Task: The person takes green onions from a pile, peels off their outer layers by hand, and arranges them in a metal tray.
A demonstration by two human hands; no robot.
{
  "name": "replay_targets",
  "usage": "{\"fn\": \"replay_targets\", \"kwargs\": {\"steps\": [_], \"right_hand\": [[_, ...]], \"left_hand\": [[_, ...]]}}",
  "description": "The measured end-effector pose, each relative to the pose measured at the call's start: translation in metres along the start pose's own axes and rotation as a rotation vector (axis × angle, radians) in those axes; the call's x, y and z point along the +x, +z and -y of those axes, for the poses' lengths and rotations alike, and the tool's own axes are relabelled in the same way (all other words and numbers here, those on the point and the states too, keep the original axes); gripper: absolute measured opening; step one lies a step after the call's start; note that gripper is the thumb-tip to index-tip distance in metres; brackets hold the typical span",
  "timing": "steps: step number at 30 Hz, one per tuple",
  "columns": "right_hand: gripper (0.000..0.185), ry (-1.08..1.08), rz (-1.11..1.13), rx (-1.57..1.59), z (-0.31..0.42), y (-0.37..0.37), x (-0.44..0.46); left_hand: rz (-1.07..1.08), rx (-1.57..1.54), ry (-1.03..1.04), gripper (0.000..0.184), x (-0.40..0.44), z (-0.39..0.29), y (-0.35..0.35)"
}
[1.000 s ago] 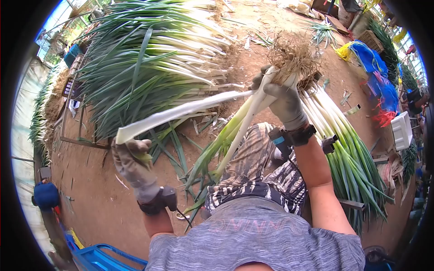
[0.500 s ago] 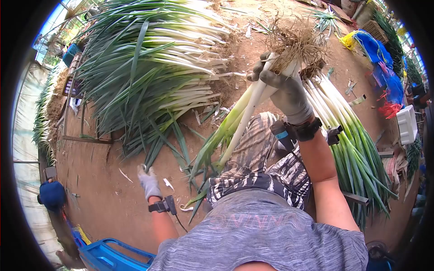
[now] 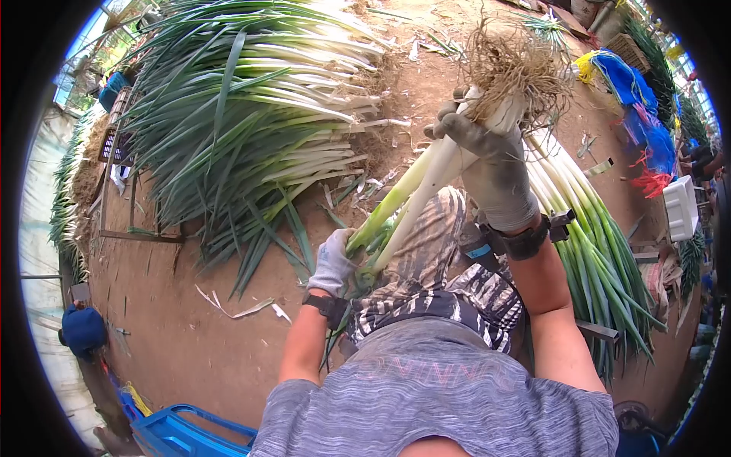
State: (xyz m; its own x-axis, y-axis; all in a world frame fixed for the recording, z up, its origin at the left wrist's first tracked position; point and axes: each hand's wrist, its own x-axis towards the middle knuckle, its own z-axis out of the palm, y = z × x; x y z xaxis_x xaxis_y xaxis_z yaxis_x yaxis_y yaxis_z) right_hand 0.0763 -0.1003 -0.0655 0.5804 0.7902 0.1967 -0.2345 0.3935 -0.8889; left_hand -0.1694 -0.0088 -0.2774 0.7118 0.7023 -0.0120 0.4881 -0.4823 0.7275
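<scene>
My right hand (image 3: pixel 495 164), in a soiled pale glove, is wrapped round a few thick green onions (image 3: pixel 415 213) just below their roots. Their tangled brown roots (image 3: pixel 521 72) stick up past the fingers, and the white stems slant down toward my lap. At the lower, leafy end, my left hand (image 3: pixel 333 263), also gloved, is closed round the green part; the leaves below it are partly hidden. Just right of my right forearm lies a bundle of green onions (image 3: pixel 579 221), white ends up and green tops toward me.
A large heap of green onions (image 3: pixel 251 114) covers the ground at the upper left, beside a metal frame (image 3: pixel 141 236). Peeled scraps (image 3: pixel 236 308) lie on the dirt. Blue netting (image 3: pixel 647 129) and a white foam tray (image 3: pixel 680 208) are at right, a blue plastic crate (image 3: pixel 183 430) at lower left.
My left hand has moved up and right from near the ground to the leafy end of the held green onions and closed on it. My right hand has shifted slightly right.
</scene>
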Motion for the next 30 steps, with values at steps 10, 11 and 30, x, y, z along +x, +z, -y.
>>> {"fn": "replay_targets", "kwargs": {"steps": [10,11,30], "right_hand": [[0.036,-0.154,0.062,-0.380,-0.010,-0.021,0.017],[0.036,-0.099,0.061,-0.188,0.002,-0.005,0.014],[0.018,-0.030,-0.018,-0.193,0.012,0.033,0.009]], "left_hand": [[0.171,0.328,-0.441,0.030,-0.090,0.109,-0.004],[0.245,0.373,-0.545,0.030,-0.102,0.117,-0.010],[-0.069,-0.383,0.335,0.083,0.015,-0.107,-0.077]]}}
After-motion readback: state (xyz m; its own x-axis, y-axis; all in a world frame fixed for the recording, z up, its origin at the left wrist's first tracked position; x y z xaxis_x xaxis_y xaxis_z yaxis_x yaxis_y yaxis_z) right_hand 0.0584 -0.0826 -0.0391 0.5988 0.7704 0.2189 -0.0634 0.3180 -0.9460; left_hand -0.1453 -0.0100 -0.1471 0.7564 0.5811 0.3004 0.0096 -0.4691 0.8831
